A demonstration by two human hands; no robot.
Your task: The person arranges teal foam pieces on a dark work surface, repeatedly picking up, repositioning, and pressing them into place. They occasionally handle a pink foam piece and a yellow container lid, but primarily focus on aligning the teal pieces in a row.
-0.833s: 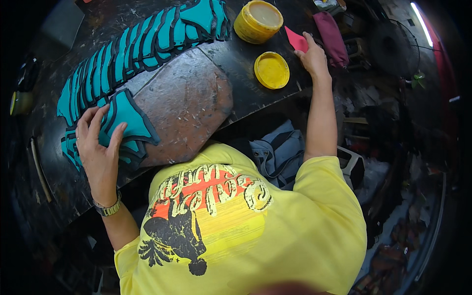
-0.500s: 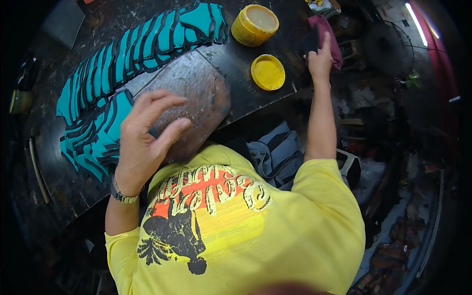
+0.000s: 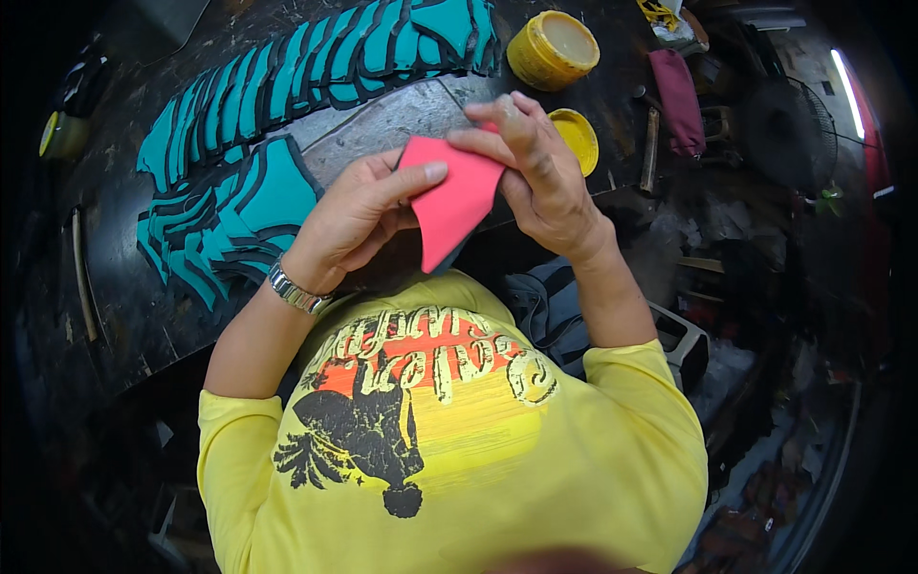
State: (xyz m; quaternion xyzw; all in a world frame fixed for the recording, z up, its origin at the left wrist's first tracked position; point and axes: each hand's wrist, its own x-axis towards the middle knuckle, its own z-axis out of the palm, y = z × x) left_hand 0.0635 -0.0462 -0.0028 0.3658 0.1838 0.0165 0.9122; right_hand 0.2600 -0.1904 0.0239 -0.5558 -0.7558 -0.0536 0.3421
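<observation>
A pink, flat cut piece (image 3: 457, 196) with a dark edge is held up in front of my chest, above the near side of the table. My left hand (image 3: 349, 220) pinches its left side, thumb on the pink face and fingers behind. At its upper right edge, my right hand (image 3: 555, 187) grips it with one finger across the face, while other fingers are raised. Beneath and beyond my hands is a grey stone-like slab (image 3: 373, 120), partly hidden. Teal pieces with black borders lie overlapped in a long row (image 3: 244, 105) and a nearer pile (image 3: 229, 225).
On the dark table stand an open yellow tub (image 3: 550, 57) of pale paste and its yellow lid (image 3: 583, 143). A hammer (image 3: 650, 148) lies beside a maroon pouch (image 3: 679, 105) at the right. A stick (image 3: 83, 273) lies left. A grey-blue bag (image 3: 545, 301) hangs below the edge.
My right hand has come back from the maroon pouch to my chest. My left hand, empty before over the slab, now holds the pink piece.
</observation>
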